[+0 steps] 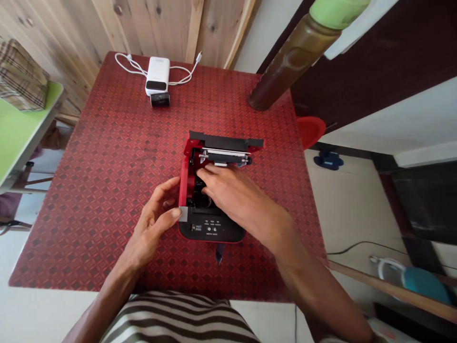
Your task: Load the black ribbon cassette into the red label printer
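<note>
- Far left: a plaid bag (23, 78) upon a green table (16, 138)
- Left hand (155, 216): fingers and thumb spread, resting against the left side of the device, the thumb beside a pale grey patch (183, 214) at its corner
- Behind this hand: a white power bank (157, 71) with its cable, a small black cylinder (160, 99) just in front
- Centre: the red and black device (214, 233), on the patterned red table (114, 190) towards its near edge; lid (228, 143) raised, interior exposed, so opening may be judged complete
- Right hand (232, 188): fingers reaching into the cavity; tips hidden, so whether they pinch anything cannot be told; work inside appears unfinished, and closing the lid is not yet done
- Right of centre, behind: a brown bottle (291, 62) with a green cap, standing well apart from the device
</note>
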The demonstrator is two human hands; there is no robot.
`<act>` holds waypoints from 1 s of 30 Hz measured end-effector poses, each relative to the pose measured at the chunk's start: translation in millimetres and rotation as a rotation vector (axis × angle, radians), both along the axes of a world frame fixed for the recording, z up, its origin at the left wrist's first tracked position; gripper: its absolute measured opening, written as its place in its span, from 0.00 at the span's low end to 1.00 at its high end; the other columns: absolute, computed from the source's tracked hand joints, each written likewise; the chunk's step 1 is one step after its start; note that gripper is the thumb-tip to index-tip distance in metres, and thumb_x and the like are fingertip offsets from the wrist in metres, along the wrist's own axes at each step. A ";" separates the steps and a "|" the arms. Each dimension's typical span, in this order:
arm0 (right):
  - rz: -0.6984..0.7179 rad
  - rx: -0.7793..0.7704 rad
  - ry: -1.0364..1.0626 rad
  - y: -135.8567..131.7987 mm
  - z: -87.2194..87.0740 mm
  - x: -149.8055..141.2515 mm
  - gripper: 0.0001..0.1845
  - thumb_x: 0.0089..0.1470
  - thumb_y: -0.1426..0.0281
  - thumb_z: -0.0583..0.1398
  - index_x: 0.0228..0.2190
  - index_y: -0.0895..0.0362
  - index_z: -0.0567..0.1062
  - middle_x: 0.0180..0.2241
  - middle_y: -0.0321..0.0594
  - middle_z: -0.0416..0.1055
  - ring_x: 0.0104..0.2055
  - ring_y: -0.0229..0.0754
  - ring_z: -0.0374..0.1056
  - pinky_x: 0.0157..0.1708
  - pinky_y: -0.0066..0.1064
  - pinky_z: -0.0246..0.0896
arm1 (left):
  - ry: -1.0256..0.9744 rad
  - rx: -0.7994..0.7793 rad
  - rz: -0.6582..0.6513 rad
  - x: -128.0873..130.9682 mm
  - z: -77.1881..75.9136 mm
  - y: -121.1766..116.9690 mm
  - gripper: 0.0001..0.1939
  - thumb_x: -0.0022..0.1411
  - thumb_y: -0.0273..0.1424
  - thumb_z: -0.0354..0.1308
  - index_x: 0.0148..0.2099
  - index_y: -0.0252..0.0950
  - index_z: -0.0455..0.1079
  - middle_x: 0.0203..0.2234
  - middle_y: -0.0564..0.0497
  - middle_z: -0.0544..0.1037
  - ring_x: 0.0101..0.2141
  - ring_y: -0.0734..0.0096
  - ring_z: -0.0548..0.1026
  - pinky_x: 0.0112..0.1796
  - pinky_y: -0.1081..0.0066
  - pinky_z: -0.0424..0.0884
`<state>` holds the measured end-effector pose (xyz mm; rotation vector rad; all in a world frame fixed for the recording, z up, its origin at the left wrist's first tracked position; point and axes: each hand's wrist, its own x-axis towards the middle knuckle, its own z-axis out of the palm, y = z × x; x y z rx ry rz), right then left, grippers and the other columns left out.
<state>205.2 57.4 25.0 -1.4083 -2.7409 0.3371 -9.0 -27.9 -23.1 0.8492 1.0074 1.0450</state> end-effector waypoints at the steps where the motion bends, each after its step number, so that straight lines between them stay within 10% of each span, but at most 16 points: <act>1: 0.007 0.005 -0.017 0.5 0.6 -0.4 0.14 0.71 0.84 0.63 0.51 0.57 0.82 0.49 0.47 0.85 0.48 0.53 0.84 0.45 0.42 0.75 | -0.006 -0.006 -0.002 -0.4 -0.2 0.3 0.26 0.78 0.42 0.67 0.75 0.51 0.75 0.75 0.49 0.76 0.71 0.44 0.75 0.71 0.49 0.71; 8: -0.028 -0.092 -0.026 -3.8 20.6 -1.6 0.16 0.73 0.83 0.59 0.52 0.58 0.82 0.52 0.49 0.85 0.53 0.56 0.82 0.53 0.45 0.75 | -0.015 0.014 -0.003 -1.4 -7.1 0.7 0.28 0.78 0.42 0.68 0.75 0.49 0.74 0.72 0.46 0.78 0.70 0.44 0.76 0.71 0.47 0.71; 21: -0.141 0.294 0.022 -27.4 17.4 -7.4 0.12 0.69 0.82 0.60 0.45 0.55 0.79 0.39 0.45 0.85 0.39 0.52 0.81 0.38 0.41 0.71 | -0.009 0.036 0.014 0.4 -10.0 0.2 0.27 0.78 0.41 0.68 0.75 0.49 0.75 0.75 0.46 0.75 0.71 0.46 0.75 0.69 0.51 0.74; 30: -0.255 0.322 0.433 -55.5 48.9 15.6 0.10 0.69 0.75 0.68 0.49 0.53 0.78 0.44 0.42 0.87 0.40 0.47 0.84 0.43 0.38 0.79 | 0.111 0.136 0.103 -1.6 -0.2 -4.2 0.26 0.81 0.49 0.63 0.74 0.50 0.76 0.72 0.46 0.79 0.72 0.45 0.74 0.72 0.47 0.68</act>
